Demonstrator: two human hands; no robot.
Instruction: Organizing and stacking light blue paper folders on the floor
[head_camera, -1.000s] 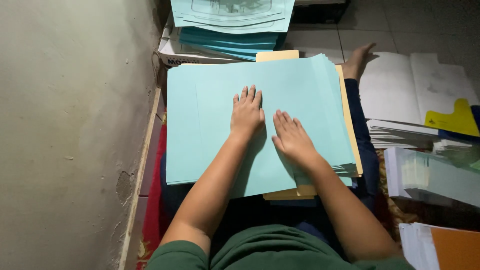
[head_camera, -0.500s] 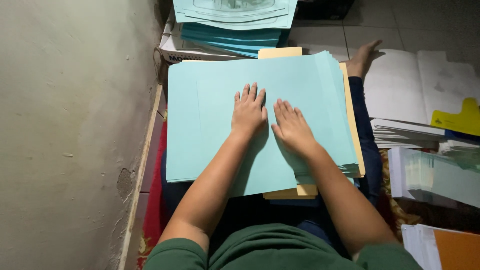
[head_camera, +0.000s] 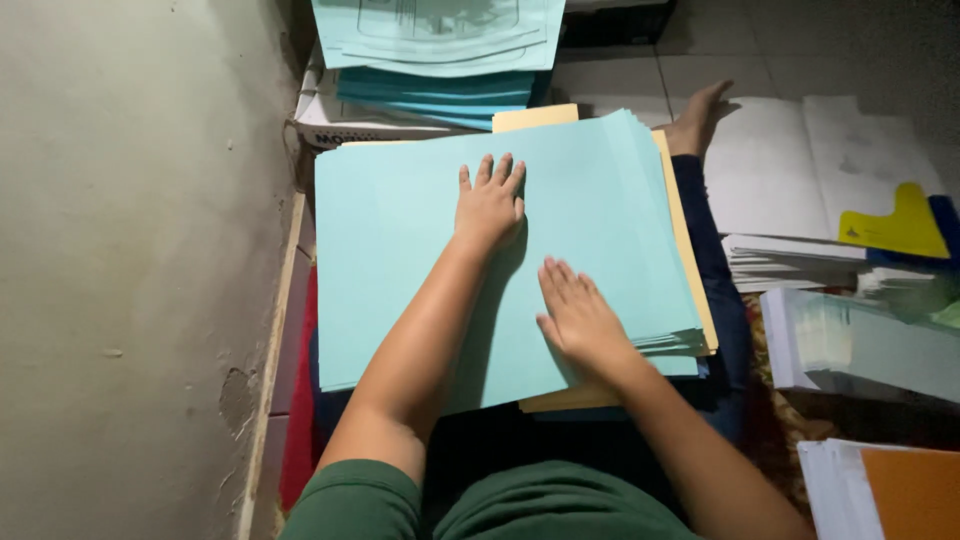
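My left hand lies flat on the blue stack, fingers spread, near the far edge of the stack. My right hand lies flat on the stack too, nearer to me and toward its right edge. Both hands are open and hold nothing; they just press on the top sheet.

The blue stack rests on my lap. Under the stack lie yellow sheets; they stick out at the far edge, the right edge and the near edge of the stack. The right edge of the stack is fanned, so many sheet edges show there.

Past the far edge of the stack is a box with darker blue sheets in it, and pale printed sheets on top of those.

Left of the stack is a wall, very close, so there is little room that way. Right of the stack are my leg and foot, then white piles on the floor. A yellow card lies on those piles.
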